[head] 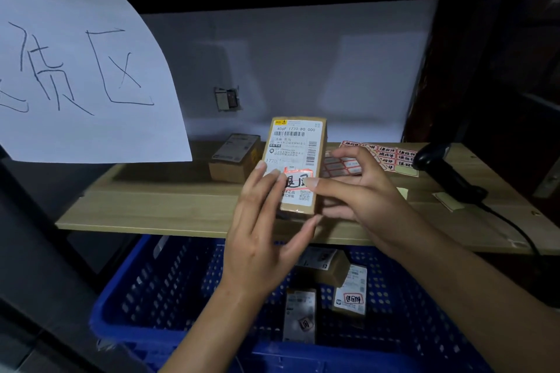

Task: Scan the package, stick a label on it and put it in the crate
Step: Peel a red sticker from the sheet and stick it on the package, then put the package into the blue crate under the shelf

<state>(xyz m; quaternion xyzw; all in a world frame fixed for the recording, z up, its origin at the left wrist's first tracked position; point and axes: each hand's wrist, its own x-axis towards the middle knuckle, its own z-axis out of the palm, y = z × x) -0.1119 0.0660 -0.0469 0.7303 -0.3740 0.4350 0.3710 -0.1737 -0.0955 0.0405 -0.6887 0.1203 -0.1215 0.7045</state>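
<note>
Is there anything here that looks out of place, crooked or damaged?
Little stands out. One package in the blue crate has its small label stuck on tilted, unlike the straighter red-bordered label on its neighbour. The paper sign hanging from the upper shelf curls outward. The held package looks intact.

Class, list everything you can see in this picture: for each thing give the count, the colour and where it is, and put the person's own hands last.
Held package: one, brown with white shipping label, above the shelf edge.
Red-bordered label: one, on the held package.
Package on shelf: one, brown, behind the left hand.
Sticker sheets: red-bordered, on the shelf at right; count unclear.
Barcode scanner: one, black, far right of shelf.
Shelf: one, light wood.
Paper sign: one, white, handwritten, upper left.
Crate: one, blue, below the shelf.
Packages in crate: three, brown.
Left hand: supports the package.
Right hand: presses the label.
</note>
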